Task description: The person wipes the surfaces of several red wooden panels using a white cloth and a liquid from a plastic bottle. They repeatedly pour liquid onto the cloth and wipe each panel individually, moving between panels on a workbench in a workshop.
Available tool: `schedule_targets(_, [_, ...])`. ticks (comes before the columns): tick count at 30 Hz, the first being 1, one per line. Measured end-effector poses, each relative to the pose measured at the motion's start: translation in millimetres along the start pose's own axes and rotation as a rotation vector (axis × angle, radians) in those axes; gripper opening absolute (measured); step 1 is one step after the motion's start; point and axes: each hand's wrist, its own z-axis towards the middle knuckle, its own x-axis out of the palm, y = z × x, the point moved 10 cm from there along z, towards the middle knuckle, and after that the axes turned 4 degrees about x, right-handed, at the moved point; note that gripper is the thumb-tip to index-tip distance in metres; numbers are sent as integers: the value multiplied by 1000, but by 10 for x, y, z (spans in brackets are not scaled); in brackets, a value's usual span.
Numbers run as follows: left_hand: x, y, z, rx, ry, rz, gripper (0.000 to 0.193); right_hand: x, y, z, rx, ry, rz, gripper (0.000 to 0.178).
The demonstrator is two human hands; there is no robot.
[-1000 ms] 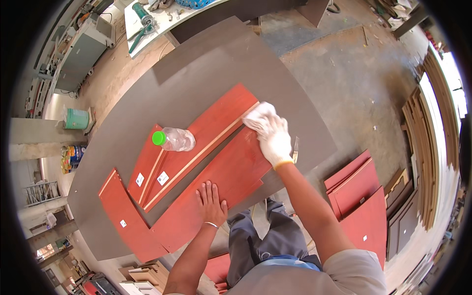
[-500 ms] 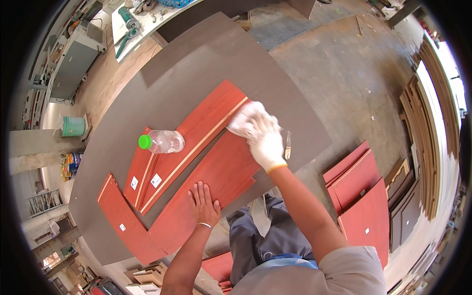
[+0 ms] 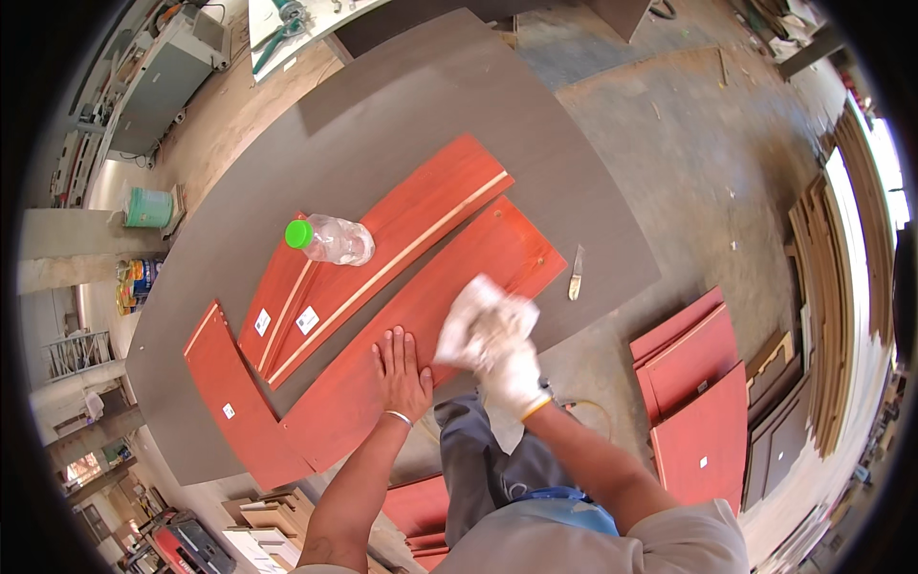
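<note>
While our gloved right hand (image 3: 507, 368) grips a white cloth (image 3: 463, 325) at the red panel's (image 3: 435, 292) near edge on the tabletop (image 3: 411, 105), our left hand (image 3: 404, 375) lies open there; hard rubbing could slide the panel.

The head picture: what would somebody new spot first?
Probably the bright green cap of the clear bottle, left of the middle. Then the white-gloved right hand with a white cloth at the long red board, and the bare left hand flat on it.
</note>
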Motion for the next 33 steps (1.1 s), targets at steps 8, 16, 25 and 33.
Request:
schedule_targets(8, [-83, -48, -13, 10, -5, -91, 75, -347, -935, 240, 190, -402, 136, 35])
schedule_targets(16, [-222, 244, -201, 92, -4, -314, 64, 398, 444, -236, -159, 189, 8, 48])
schedule_targets(25, [-210, 917, -993, -124, 123, -678, 53, 194, 1310, -512, -388, -172, -244, 40])
schedule_targets(33, [-198, 862, -831, -94, 271, -588, 54, 965, 2493, -966, -701, 357, 240, 28])
